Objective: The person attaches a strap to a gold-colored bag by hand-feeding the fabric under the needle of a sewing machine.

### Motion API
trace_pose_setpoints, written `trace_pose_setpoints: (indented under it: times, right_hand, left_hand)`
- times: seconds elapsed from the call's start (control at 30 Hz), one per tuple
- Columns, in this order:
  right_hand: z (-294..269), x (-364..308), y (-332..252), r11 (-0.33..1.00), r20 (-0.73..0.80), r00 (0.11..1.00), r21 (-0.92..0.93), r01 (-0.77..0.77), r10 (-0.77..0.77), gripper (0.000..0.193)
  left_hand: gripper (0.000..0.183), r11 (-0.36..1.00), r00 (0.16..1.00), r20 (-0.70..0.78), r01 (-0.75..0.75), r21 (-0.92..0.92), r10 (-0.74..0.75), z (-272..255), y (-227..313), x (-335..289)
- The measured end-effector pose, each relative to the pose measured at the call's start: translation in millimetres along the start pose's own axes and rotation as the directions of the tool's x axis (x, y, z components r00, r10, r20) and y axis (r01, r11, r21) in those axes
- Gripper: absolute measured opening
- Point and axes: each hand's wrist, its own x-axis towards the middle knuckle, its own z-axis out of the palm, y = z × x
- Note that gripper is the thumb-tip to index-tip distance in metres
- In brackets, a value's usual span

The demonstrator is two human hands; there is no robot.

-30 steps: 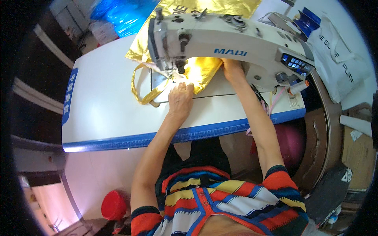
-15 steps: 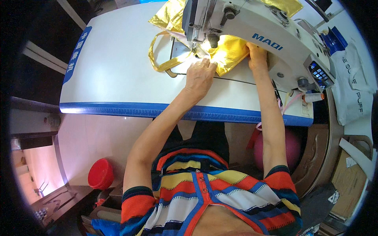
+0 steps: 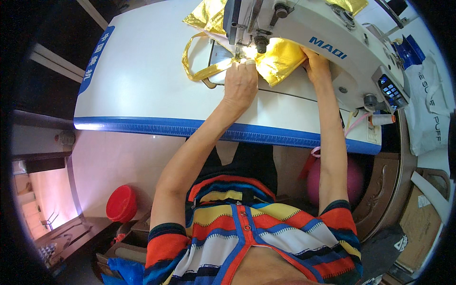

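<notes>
A white sewing machine (image 3: 304,31) stands over shiny gold fabric (image 3: 278,61), its lamp lighting the needle area. Close below the presser foot (image 3: 238,51), my left hand (image 3: 241,84) has its fingers bent and pressed on the end of a gold strap (image 3: 203,75); the fingertips are partly hidden. That strap curves out in a loop to the left of the needle plate (image 3: 219,59). Under the machine's arm, my right hand (image 3: 317,67) pinches the right edge of the gold fabric. More gold fabric (image 3: 206,16) lies behind the needle, on the left.
The white tabletop (image 3: 142,71) has a blue ruler edge (image 3: 190,127) in front. At its right end are a thread spool (image 3: 382,119) and a control panel (image 3: 392,90). Below stand a red bucket (image 3: 121,204) and a pink round object (image 3: 335,180). A white bag (image 3: 430,109) hangs far right.
My left hand's fingers have bent more and sit closer under the presser foot. My right hand keeps hold of the fabric edge, its fingers slightly shifted. The whole view has shifted a little.
</notes>
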Motion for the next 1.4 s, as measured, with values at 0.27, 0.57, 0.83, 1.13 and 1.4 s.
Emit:
trace_pose_setpoints:
  times: [0.27, 0.57, 0.83, 1.13, 1.4]
  right_hand:
    - [7.9, -1.6, 4.4, 0.931, 0.036, 0.988, 0.331, -0.152, 0.149, 0.037]
    - [9.0, 36.8, 31.0, 0.977, -0.124, 0.984, -0.184, 0.106, -0.13, 0.043]
    - [12.6, 31.9, 28.4, 0.943, -0.075, 0.968, -0.253, 0.216, -0.241, 0.046]
    - [5.5, 28.1, 28.8, 0.82, -0.002, 0.936, -0.483, 0.308, -0.352, 0.051]
    - [13.9, 10.7, 21.1, 0.971, -0.161, 0.969, -0.182, 0.158, -0.188, 0.046]
  left_hand:
    - [0.014, 0.986, 0.993, 0.026, -0.122, 0.115, 0.119, -2.5, 3.9, 7.7]
    - [0.004, 0.984, 0.999, -0.016, -0.044, 0.174, 0.047, 0.3, 16.5, 9.8]
    - [0.003, 0.978, 0.982, 0.181, -0.093, 0.186, 0.06, -6.6, 11.4, 10.5]
    - [0.002, 0.985, 0.981, 0.172, -0.111, 0.136, 0.087, -5.1, 5.4, 8.8]
    - [0.002, 0.984, 0.983, 0.117, -0.15, 0.094, 0.139, -6.2, 0.4, 8.3]
